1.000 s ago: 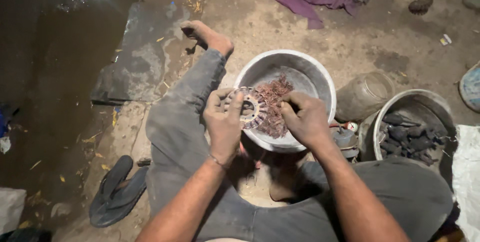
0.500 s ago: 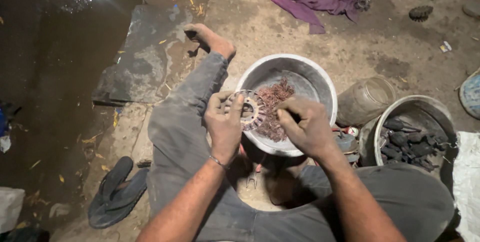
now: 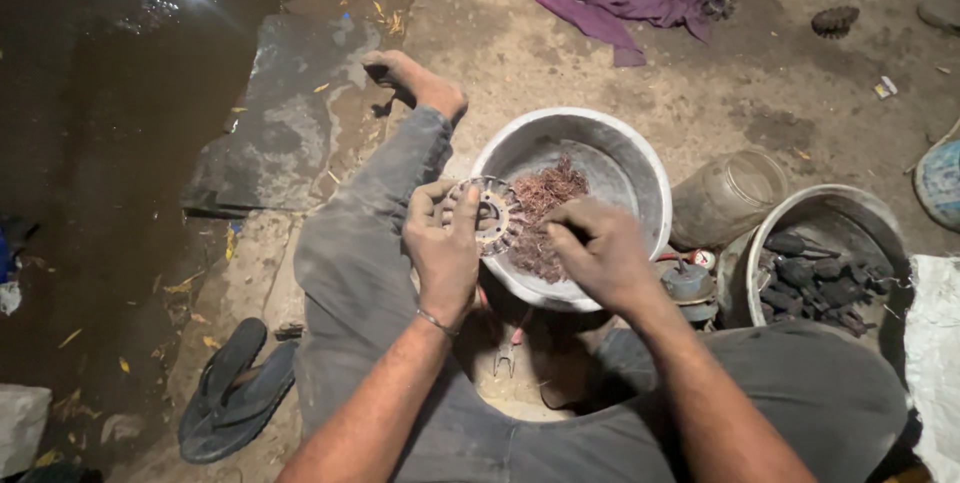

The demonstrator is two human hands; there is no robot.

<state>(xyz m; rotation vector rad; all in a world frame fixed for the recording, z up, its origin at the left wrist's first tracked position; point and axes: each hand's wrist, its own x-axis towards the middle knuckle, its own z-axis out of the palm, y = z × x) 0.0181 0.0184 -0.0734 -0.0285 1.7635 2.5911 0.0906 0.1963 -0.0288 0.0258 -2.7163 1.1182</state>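
- Sitting on the ground near the middle of the frame, the person held a round toothed motor stator (image 3: 487,215) over the near-left rim of a pale metal bowl (image 3: 640,168).
- The left hand (image 3: 442,248) was closed around the stator's left edge, thumb laid across its face and fingers curled behind, so the disc stood tilted toward the bowl.
- The right hand (image 3: 600,248) was bunched just right of the stator, fingertips pressed together on what looked like strands of copper winding (image 3: 545,205); whether it truly pinched a strand I could not tell.
- The stator looked stiff and fairly heavy for its size, with hard teeth, so the rim seemed the sound place to grasp it.
- The copper wire looked light, springy and tangled, likely to snag, and best taken by loose ends near the teeth.
- A loose heap of that wire lay inside the bowl, directly beyond both hands.
- To the lower right sat a second basin (image 3: 850,205) of dark metal parts, and a sandal (image 3: 235,393) lay at lower left.
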